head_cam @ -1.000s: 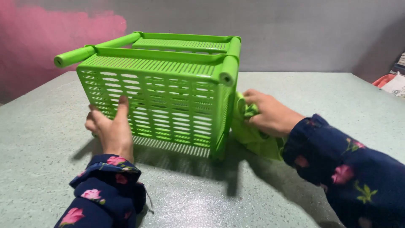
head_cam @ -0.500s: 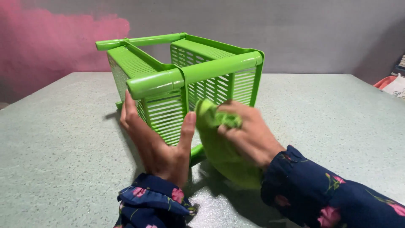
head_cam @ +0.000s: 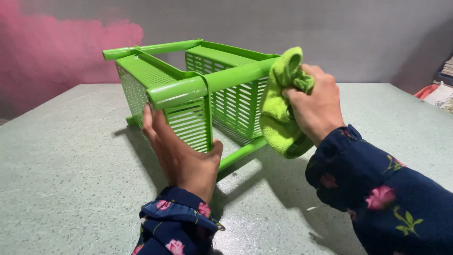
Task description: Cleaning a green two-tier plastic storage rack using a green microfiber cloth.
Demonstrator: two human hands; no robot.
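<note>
A bright green slatted plastic rack (head_cam: 188, 89) lies turned over on the speckled grey-green table (head_cam: 71, 179), one corner toward me. My left hand (head_cam: 181, 156) cups that near lower corner, thumb on the right face and fingers on the left face. My right hand (head_cam: 316, 106) grips a bunched lime-green cloth (head_cam: 281, 111) and presses it against the rack's right end, where the top rail meets the slatted side. Both arms wear dark blue sleeves with pink flowers.
A grey wall with a pink patch (head_cam: 52, 52) at the left stands behind the table. At the far right edge sit an orange-red object (head_cam: 427, 92) and pale items (head_cam: 443, 94). Bare tabletop surrounds the rack.
The rack was swung round from showing its broad side to a corner facing me. My left hand shifted to the near corner. My right hand carried the cloth up from the table to the right end.
</note>
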